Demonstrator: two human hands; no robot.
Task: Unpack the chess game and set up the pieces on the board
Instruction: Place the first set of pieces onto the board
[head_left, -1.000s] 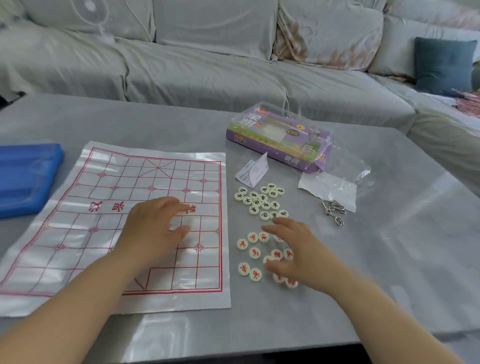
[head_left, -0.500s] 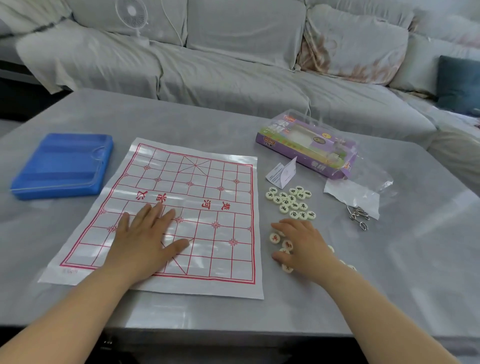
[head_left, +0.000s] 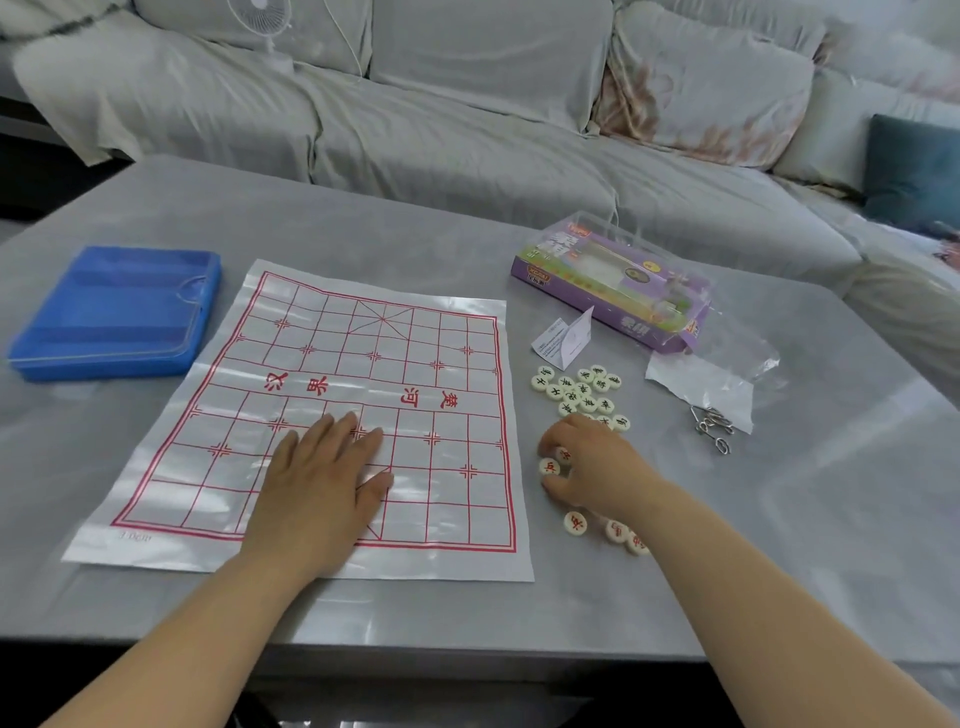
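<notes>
Head view: the left hand (head_left: 322, 488) is laid flat on the near half of the paper board (head_left: 332, 364), its fingers straight and slightly spread, pressed on the red grid. The right hand (head_left: 592, 467) is set on the table (head_left: 779, 545) just right of the board's edge, its fingers curled narrowly round two red-marked pieces (head_left: 549, 467), held between thumb and forefinger. More red ones are seen by the wrist. Dark-marked pieces (head_left: 582, 392) are clustered just beyond the right fingertips, and the purple box (head_left: 613, 280) is found farther beyond them.
</notes>
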